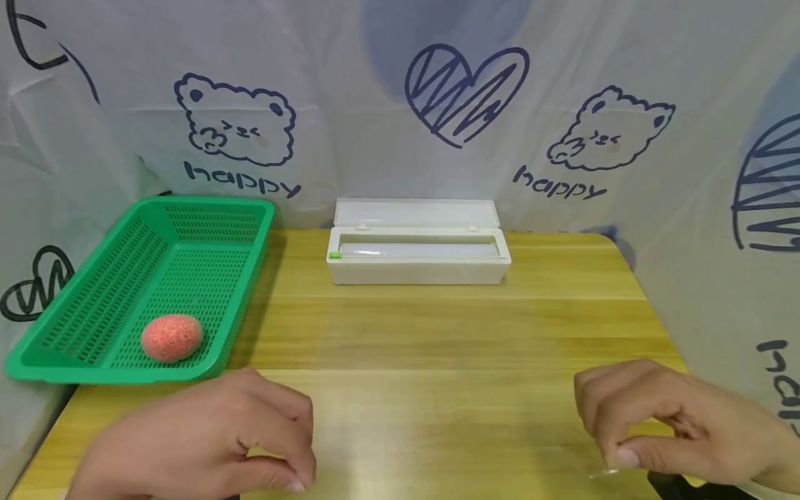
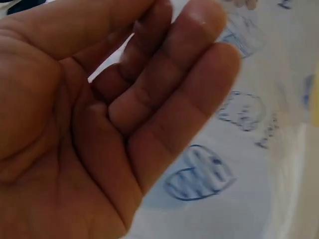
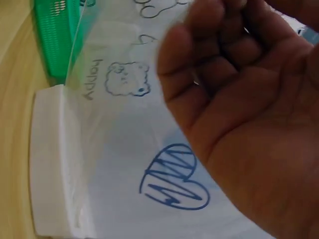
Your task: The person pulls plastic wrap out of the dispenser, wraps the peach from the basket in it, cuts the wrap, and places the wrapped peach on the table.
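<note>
My right hand (image 1: 675,423), at the lower right of the head view, pinches a clear piece of cling film (image 1: 603,473) between thumb and forefinger; only a small glint of it shows there. At the lower left, my left hand (image 1: 212,434) has its thumb and forefinger close together in a pinch, and the film seems to stretch across to it, though its outline is very faint. At the back of the table stands a white cling film dispenser (image 1: 419,272), its lid (image 1: 415,212) raised and a roll (image 1: 419,251) inside.
A green plastic basket (image 1: 240,305) stands at the left, just beyond my left hand. In it lies a pink, rough-textured egg-shaped thing (image 1: 171,338). White cloth (image 1: 375,139) with blue drawings hangs behind and around the wooden table (image 1: 437,333).
</note>
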A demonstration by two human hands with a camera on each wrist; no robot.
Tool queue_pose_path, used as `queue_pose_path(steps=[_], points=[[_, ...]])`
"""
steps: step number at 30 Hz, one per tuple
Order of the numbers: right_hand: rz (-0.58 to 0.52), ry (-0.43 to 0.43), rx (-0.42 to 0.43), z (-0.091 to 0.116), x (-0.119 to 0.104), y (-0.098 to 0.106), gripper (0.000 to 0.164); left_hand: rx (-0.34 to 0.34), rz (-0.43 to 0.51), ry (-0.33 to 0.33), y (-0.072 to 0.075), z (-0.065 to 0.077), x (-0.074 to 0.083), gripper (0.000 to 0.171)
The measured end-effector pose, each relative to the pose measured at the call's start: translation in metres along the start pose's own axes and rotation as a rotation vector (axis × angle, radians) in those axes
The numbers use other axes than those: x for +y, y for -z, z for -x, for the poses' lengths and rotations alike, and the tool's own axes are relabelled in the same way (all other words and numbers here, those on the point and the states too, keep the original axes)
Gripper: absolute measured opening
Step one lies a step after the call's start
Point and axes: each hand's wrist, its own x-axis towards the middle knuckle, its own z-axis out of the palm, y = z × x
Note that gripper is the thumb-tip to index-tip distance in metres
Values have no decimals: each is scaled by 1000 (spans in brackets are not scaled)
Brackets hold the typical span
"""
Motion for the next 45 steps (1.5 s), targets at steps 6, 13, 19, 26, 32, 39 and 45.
queue_pose_path(steps=[6,13,19,26,32,39,45], points=[[52,-195,-231,5,26,-17,18,-187,56,242,-31,4,-20,26],[206,-478,-330,7,72,-58,26,-253,-112,312,-77,8,-57,29],[226,-562,-393,4,94,-83,27,-263,-72,405,-95,9,-65,27],[248,-599,-437,5,107,-91,25,-257,-4,492,-106,14,-66,24],[308,-563,-428,7,111,-94,23,-262,-59,529,-111,15,-67,24],[298,-620,-435,8,107,-96,23,-260,-89,515,-116,17,-70,22],[238,-676,-465,8,104,-95,27,-265,-90,541,-120,17,-74,22]])
